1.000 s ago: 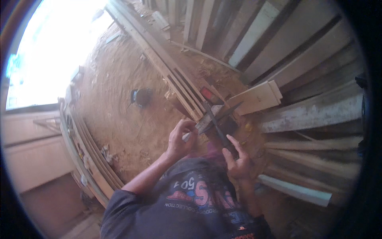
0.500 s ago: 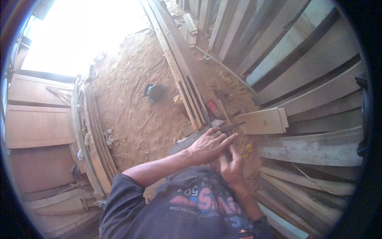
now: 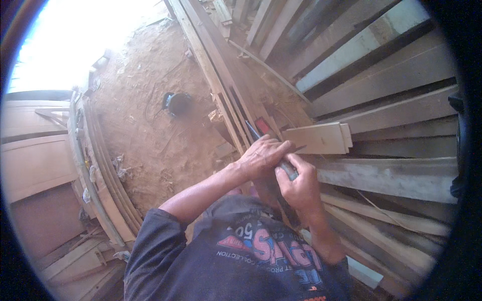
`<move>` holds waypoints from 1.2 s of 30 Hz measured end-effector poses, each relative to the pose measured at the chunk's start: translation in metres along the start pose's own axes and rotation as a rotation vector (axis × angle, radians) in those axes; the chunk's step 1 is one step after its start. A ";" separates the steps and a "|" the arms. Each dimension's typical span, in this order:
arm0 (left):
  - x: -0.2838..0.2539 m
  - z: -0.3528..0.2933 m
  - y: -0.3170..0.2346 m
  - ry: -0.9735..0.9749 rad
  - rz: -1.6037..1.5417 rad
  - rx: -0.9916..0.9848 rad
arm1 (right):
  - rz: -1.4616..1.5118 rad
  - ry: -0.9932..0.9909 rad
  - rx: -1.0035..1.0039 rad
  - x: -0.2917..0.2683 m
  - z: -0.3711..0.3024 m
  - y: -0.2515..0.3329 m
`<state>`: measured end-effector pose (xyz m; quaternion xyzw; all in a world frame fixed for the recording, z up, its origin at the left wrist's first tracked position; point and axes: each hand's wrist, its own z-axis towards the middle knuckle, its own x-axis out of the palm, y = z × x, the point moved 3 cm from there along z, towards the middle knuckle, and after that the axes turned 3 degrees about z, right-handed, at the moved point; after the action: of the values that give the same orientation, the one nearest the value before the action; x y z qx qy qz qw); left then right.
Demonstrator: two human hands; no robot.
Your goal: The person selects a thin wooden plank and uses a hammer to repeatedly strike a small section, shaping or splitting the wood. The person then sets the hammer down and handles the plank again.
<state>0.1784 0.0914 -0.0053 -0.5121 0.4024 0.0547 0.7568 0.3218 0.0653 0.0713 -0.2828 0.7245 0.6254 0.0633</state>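
My left hand (image 3: 263, 154) is closed, fingers curled over a dark pointed piece (image 3: 300, 148) whose tip sticks out to the right. Against it, my right hand (image 3: 299, 186) wraps round the grey-green handle (image 3: 288, 169) of a long thin tool. A narrow bluish blade (image 3: 253, 130) shows beyond my left knuckles and appears to belong to that tool; my left hand covers the part between. Both hands meet in front of my chest, above the near end of the long boards (image 3: 234, 120).
A red object (image 3: 262, 125) lies on the boards. A dark round power tool (image 3: 178, 104) sits on the shaving-covered ground (image 3: 150, 135). Pale short planks (image 3: 317, 139) and many leaning planks (image 3: 386, 178) stand on the right. Wooden panels (image 3: 42, 163) and curved strips (image 3: 103, 175) are at left.
My right hand has turned, and its handle now shows. The thin blade now points away beyond my left hand. The dark tip sticks out less. The view has shifted slightly.
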 end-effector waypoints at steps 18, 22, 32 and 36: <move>-0.005 -0.017 0.030 -0.105 0.011 0.040 | -0.241 -0.087 -0.046 0.030 0.008 0.007; 0.010 -0.017 0.029 0.000 -0.043 0.107 | -0.093 -0.101 -0.057 0.025 0.003 -0.005; 0.005 -0.013 0.036 -0.063 0.088 0.130 | -0.118 -0.109 -0.166 0.030 -0.005 -0.008; 0.005 -0.013 0.035 0.021 0.054 0.162 | -0.083 -0.123 -0.119 0.030 -0.008 -0.015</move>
<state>0.1571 0.0958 -0.0359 -0.4389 0.4271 0.0372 0.7897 0.3062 0.0471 0.0469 -0.2770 0.6685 0.6803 0.1166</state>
